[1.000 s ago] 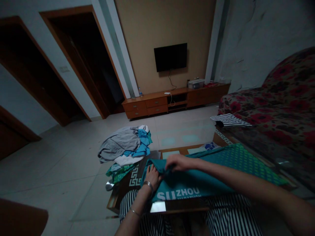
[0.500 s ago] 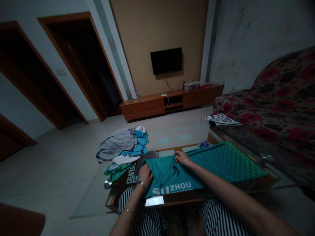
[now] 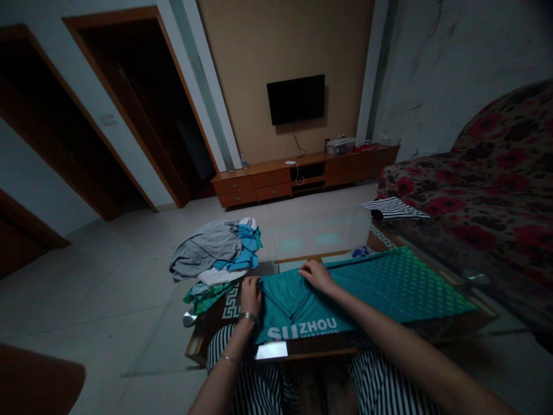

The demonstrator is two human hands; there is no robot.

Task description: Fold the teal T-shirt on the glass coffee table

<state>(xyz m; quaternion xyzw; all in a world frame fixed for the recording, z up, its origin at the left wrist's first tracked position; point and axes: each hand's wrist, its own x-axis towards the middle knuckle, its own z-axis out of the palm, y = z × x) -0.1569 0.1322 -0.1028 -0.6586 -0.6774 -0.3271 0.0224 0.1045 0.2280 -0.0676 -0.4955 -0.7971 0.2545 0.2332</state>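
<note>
A teal-to-green T-shirt (image 3: 367, 291) with white "SUZHOU" lettering lies folded lengthwise across the low glass-topped table (image 3: 216, 328). Its left part is folded over, with a V-shaped drape above the lettering. My left hand (image 3: 251, 297), with bangles on the wrist, is closed at the shirt's left end, its fingertips on the far corner. My right hand (image 3: 317, 275) pinches the far edge of the folded part. Parts of the fingertips are hidden in both hands.
A pile of clothes (image 3: 209, 253), grey, blue, white and green, lies at the table's left end. Striped cloth (image 3: 395, 208) rests at the far right by the floral sofa (image 3: 496, 184). A TV cabinet (image 3: 272, 187) stands along the far wall under a television (image 3: 296, 100).
My left hand has shifted up to the shirt's far left corner. The folded part looks flatter and more spread, and my right hand has moved slightly left. The view has tilted slightly.
</note>
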